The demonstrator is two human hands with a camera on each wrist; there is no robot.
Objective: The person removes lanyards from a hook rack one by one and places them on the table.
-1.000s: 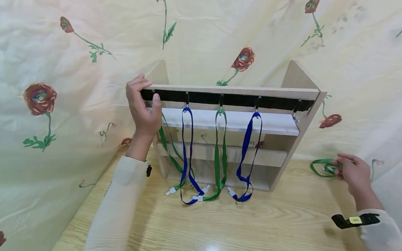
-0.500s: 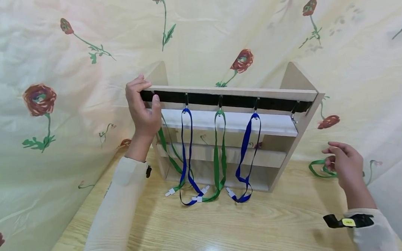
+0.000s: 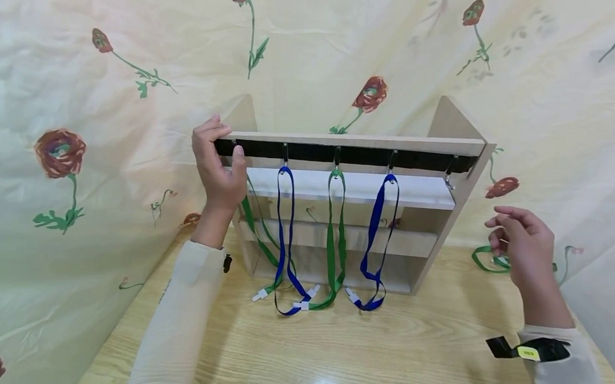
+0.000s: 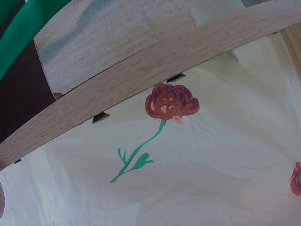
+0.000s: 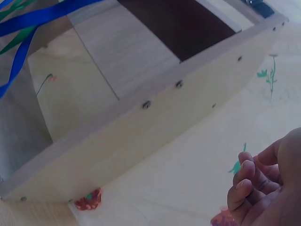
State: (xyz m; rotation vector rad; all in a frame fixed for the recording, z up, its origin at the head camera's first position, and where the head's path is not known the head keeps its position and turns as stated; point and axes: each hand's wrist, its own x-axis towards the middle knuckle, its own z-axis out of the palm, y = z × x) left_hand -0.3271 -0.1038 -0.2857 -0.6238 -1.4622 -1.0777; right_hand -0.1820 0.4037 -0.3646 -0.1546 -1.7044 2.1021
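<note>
My left hand [image 3: 216,164] grips the top left end of a wooden shelf rack [image 3: 382,143], thumb in front and fingers over the board. Hooks on its black strip [image 3: 313,152] carry a green lanyard [image 3: 331,242] in the middle, a blue lanyard [image 3: 375,216] to its right, a second blue lanyard [image 3: 291,233] and another green lanyard [image 3: 262,244] to the left. The rightmost hook [image 3: 448,179] is bare. Right of the rack my right hand [image 3: 530,251] hovers with loosely curled fingers and nothing visible in them. Partly behind it lies a green lanyard [image 3: 491,270].
The rack stands on a wood-grain tabletop [image 3: 397,348]. Flowered cloth [image 3: 301,49] hangs behind and at both sides. White clips [image 3: 302,305] on the hanging lanyards dangle in front of the lower shelves.
My right hand has let go of the green lanyard on the right and moved left and slightly up. The lanyard stays where it lies. My left hand keeps its place on the rack.
</note>
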